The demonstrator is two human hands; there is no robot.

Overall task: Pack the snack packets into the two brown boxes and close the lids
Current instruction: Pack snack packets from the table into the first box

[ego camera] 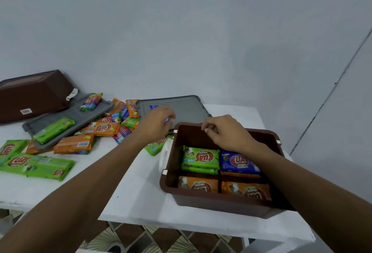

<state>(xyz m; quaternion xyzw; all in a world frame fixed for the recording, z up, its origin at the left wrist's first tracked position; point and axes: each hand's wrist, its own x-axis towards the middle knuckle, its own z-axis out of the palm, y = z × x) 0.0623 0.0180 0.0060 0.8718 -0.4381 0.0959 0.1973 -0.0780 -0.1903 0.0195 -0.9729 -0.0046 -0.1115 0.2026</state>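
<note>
Loose packets [104,128] lie at ten o'clock of the box [221,202], nearer the left hand [156,120], which is closed on a blue packet [167,120]; right hand [223,132] is curled, grasp indeterminable.

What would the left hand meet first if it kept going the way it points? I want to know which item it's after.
Most likely the grey lid lying beyond the open brown box. The left hand points away from the person over the lid's near part, with a blue packet just past its fingers; depth is unclear.
</note>
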